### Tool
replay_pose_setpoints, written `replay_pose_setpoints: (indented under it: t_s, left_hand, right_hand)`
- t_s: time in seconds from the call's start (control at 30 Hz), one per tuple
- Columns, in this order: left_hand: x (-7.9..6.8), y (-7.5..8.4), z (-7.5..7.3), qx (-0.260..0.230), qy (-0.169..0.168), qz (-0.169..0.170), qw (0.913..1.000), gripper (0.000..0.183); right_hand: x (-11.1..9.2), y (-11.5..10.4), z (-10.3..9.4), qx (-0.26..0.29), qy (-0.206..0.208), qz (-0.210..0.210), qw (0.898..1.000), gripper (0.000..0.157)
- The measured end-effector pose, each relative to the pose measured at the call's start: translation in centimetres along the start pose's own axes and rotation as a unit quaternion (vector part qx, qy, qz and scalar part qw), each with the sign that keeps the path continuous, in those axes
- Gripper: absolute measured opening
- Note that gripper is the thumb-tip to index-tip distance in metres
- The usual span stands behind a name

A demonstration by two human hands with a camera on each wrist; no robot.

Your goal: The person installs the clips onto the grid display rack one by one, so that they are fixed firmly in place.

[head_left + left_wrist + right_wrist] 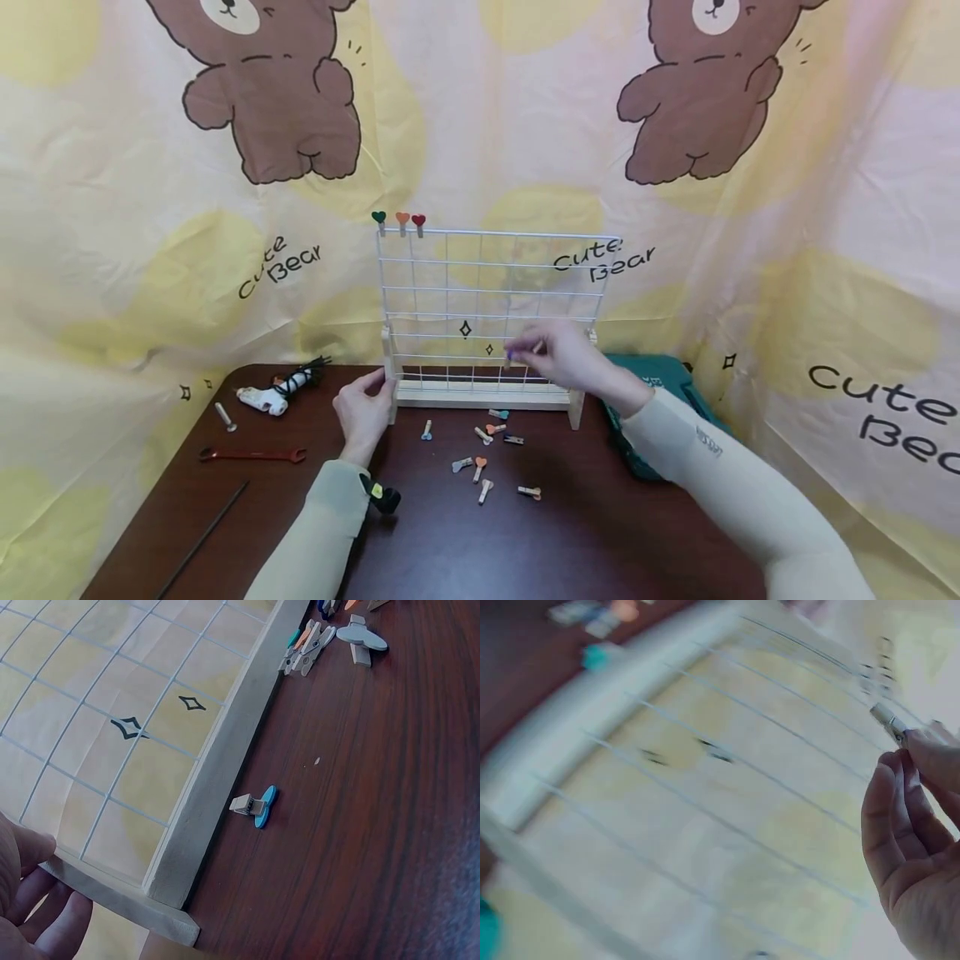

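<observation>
A white wire grid rack on a wooden base (483, 398) stands at the back of the table. My left hand (363, 415) grips its left wooden side piece (120, 898), thumb on one side and fingers on the other. In front of the grid, my right hand (568, 358) pinches a small wooden clothespin (889, 723) between thumb and fingertips; a purple bit shows at it in the head view. Clipped along the grid's top wire, at the left end, are a green heart clothespin (378, 217), an orange one (402, 218) and a red one (418, 221).
Several loose clothespins lie before the rack, among them a blue-topped clothespin (265, 807) near its base. At left are a glue gun (264, 400), a bolt (224, 416), a red wrench (253, 455) and a dark rod (202, 540). A green case (637, 450) sits at right.
</observation>
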State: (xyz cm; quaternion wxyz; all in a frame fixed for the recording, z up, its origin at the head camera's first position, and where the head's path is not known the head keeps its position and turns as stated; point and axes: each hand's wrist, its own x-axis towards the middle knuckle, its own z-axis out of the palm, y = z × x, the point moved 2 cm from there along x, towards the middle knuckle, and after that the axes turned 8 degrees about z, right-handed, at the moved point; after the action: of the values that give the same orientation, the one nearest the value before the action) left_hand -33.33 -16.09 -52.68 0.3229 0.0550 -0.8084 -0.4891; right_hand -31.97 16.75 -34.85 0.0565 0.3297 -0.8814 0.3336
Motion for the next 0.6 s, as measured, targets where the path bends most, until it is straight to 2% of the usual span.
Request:
replay_pose_setpoints:
  t_s: [0.13,0.2,0.4,0.6]
  left_hand:
    - [0.1,-0.1,0.0,0.003,0.005,0.003,1.0,0.027]
    - [0.1,-0.1,-0.1,0.002,0.006,0.003,1.0,0.026]
    - [0.1,0.0,-0.2,-0.003,0.003,0.003,1.0,0.026]
    - [0.1,-0.1,-0.1,0.001,0.003,0.007,1.0,0.026]
  right_hand:
    - [3.5,-3.1,-2.1,-0.01,0.052,-0.045,0.998,0.013]
    - [5.3,-4.6,-2.9,-0.022,0.076,-0.047,0.996,0.013]
    - [10.2,-8.6,-5.3,-0.054,0.092,0.0,0.994,0.014]
    - [14.3,-11.0,-6.5,-0.094,0.116,0.014,0.989,0.015]
